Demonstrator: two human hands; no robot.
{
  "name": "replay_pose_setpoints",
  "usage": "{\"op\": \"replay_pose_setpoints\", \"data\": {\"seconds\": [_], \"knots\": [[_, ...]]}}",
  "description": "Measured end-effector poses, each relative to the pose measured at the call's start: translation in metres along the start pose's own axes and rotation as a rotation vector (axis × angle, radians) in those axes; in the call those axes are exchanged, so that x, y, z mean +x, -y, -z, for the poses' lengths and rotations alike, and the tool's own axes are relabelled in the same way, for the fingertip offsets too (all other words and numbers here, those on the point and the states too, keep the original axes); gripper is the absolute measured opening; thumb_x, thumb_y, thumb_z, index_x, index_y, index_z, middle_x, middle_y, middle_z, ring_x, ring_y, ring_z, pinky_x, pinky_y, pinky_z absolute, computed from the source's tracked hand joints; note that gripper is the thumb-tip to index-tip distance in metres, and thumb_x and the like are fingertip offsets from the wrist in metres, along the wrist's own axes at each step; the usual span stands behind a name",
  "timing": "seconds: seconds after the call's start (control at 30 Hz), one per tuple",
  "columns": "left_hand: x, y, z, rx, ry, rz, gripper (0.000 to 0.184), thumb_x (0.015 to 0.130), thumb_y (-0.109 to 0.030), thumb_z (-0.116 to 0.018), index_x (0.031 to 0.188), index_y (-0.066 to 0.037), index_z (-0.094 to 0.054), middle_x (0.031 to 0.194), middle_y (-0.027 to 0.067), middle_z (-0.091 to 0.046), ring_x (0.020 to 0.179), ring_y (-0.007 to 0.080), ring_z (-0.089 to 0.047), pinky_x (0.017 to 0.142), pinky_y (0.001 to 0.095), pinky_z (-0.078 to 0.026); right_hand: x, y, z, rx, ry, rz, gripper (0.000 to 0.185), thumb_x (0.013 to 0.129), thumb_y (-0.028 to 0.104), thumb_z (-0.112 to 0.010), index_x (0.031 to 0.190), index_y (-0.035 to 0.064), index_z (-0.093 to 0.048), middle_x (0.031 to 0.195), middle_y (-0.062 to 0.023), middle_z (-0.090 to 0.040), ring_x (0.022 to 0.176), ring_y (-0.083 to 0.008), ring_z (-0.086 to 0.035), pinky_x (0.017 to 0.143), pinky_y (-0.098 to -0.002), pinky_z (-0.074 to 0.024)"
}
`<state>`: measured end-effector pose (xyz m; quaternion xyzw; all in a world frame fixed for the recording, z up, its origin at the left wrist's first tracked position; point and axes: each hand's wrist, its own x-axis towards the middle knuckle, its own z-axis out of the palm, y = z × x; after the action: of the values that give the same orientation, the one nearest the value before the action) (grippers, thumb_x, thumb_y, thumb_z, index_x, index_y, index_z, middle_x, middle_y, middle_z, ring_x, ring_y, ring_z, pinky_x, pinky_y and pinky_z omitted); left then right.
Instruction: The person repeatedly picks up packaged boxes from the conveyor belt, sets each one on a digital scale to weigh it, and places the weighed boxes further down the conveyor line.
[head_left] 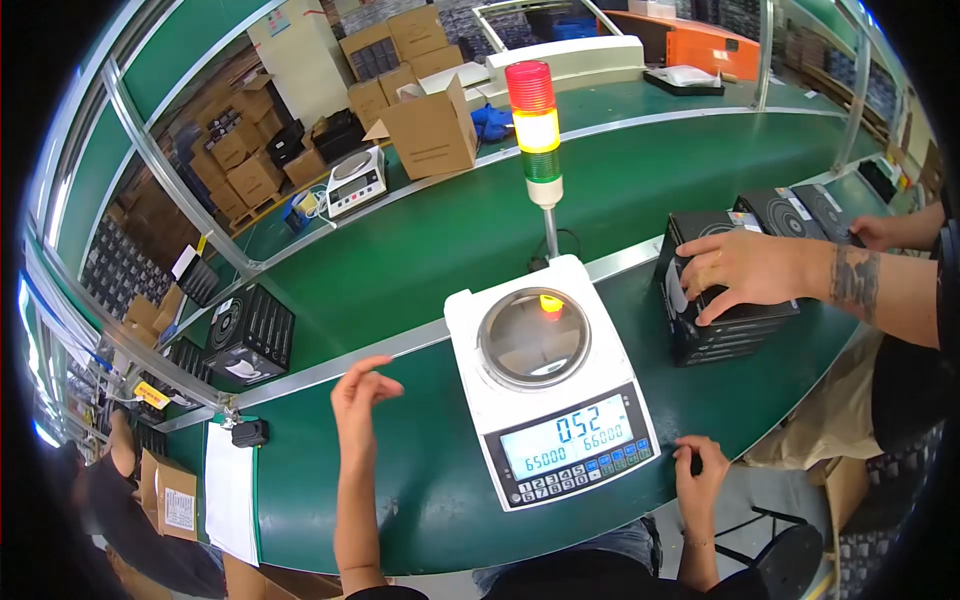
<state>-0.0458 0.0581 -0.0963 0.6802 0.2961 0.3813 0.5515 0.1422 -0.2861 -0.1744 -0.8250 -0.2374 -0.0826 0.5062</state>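
Note:
My left hand [362, 398] is raised above the green bench, left of the white digital scale [468, 400]. Its fingers are loosely bent and apart, holding nothing. Near the bench's front edge, my right hand [702, 468] rests by the scale's lower right corner. Its fingers curl with a gap to the thumb, and nothing shows in it. The scale's round metal pan [535, 337] bears no object and reflects a yellow light. On the lit display [567, 440] the top figure reads 0.52. Behind the scale stands a signal tower [536, 135] with its yellow section lit.
At right, a co-worker's hand [745, 268] grips the top of a stack of black boxes [715, 335]. More black boxes [245, 335] stand at left beside a metal rail. White papers [230, 490] lie at far left. A second scale [356, 182] and an open carton [430, 130] sit across the bench.

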Motion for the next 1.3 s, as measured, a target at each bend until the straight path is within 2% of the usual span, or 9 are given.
{"op": "replay_pose_setpoints", "data": {"seconds": [0.17,0.23,0.27,0.33,0.57,0.77,0.87,1.07,1.3], "knots": [[0.032,0.056,0.083,-0.092,-0.398,0.185,0.051,0.081,-0.033,-0.056,0.127,-0.013,-0.045,0.120,0.0112,-0.049,0.115,0.0230,-0.045,0.077,0.0385,-0.048,-0.022,0.005,-0.012,-0.015,-0.057,0.064,0.011,0.068,-0.003,-0.055,0.073,0.0029,-0.061,0.064,-0.0081,-0.058,0.059,-0.0236,-0.051,0.060,-0.0338,-0.0392],[0.061,0.065,0.125,-0.017,-0.505,0.334,0.086,0.069,-0.047,-0.065,0.138,-0.018,-0.023,0.140,0.0126,-0.023,0.131,0.0316,-0.018,0.081,0.0506,-0.045,-0.024,0.004,-0.018,-0.074,-0.062,0.178,0.011,0.066,-0.003,-0.054,0.072,0.0038,-0.060,0.063,-0.0083,-0.057,0.058,-0.0237,-0.050,0.058,-0.0341,-0.0379],[0.079,0.074,0.150,-0.024,-0.580,0.347,0.084,0.065,-0.055,-0.064,0.134,-0.020,-0.030,0.145,0.0047,-0.013,0.131,0.0357,-0.011,0.086,0.0575,-0.039,-0.025,0.003,-0.020,-0.091,-0.082,0.180,0.011,0.066,-0.003,-0.054,0.071,0.0042,-0.060,0.063,-0.0082,-0.057,0.058,-0.0238,-0.050,0.057,-0.0340,-0.0374],[0.108,0.069,0.182,-0.136,-0.710,0.327,0.090,0.060,-0.060,-0.066,0.134,-0.020,-0.032,0.142,0.0064,-0.021,0.125,0.0331,-0.026,0.088,0.0593,-0.035,-0.026,-0.001,-0.023,-0.126,-0.127,0.184,0.011,0.065,-0.003,-0.054,0.070,0.0049,-0.059,0.062,-0.0080,-0.056,0.056,-0.0239,-0.050,0.056,-0.0337,-0.0363],[0.146,0.061,0.211,-0.360,-0.783,0.387,0.096,0.058,-0.057,-0.069,0.132,-0.008,-0.032,0.136,0.0093,-0.030,0.123,0.0320,-0.030,0.083,0.0586,-0.043,-0.024,0.001,-0.027,-0.156,-0.192,0.209,0.010,0.063,-0.002,-0.054,0.066,0.0059,-0.059,0.059,-0.0069,-0.055,0.052,-0.0239,-0.047,0.055,-0.0339,-0.0352],[0.139,0.061,0.187,-0.354,-0.826,0.332,0.111,0.053,-0.051,-0.076,0.135,-0.008,-0.015,0.136,0.0150,-0.028,0.118,0.0379,-0.034,0.078,0.0635,-0.045,-0.025,0.002,-0.028,-0.163,-0.210,0.187,0.011,0.063,-0.003,-0.053,0.065,0.0058,-0.059,0.059,-0.0066,-0.055,0.051,-0.0234,-0.047,0.053,-0.0331,-0.0348],[0.138,0.060,0.174,-0.361,-0.982,0.300,0.104,0.055,-0.048,-0.076,0.133,-0.010,-0.018,0.136,0.0158,-0.027,0.119,0.0376,-0.034,0.078,0.0622,-0.045,-0.024,0.003,-0.024,-0.160,-0.181,0.171,0.011,0.063,-0.004,-0.053,0.065,0.0055,-0.058,0.059,-0.0066,-0.056,0.052,-0.0232,-0.048,0.054,-0.0327,-0.0353],[0.097,0.095,0.168,-0.621,-0.755,-0.114,0.082,0.070,-0.043,-0.069,0.131,-0.015,-0.021,0.134,0.0152,-0.028,0.113,0.0350,-0.040,0.081,0.0546,-0.047,-0.022,0.001,-0.025,-0.135,-0.222,0.256,0.011,0.063,-0.004,-0.054,0.065,0.0053,-0.058,0.058,-0.0057,-0.055,0.051,-0.0223,-0.049,0.054,-0.0319,-0.0354],[0.050,0.051,0.138,-0.754,-0.581,-0.166,0.044,0.080,-0.038,-0.061,0.116,-0.014,-0.050,0.109,0.0103,-0.056,0.097,0.0223,-0.057,0.077,0.0414,-0.052,-0.020,-0.001,-0.025,-0.125,-0.207,0.269,0.011,0.062,-0.004,-0.054,0.065,0.0060,-0.059,0.053,-0.0043,-0.050,0.046,-0.0211,-0.045,0.052,-0.0319,-0.0336]]}}
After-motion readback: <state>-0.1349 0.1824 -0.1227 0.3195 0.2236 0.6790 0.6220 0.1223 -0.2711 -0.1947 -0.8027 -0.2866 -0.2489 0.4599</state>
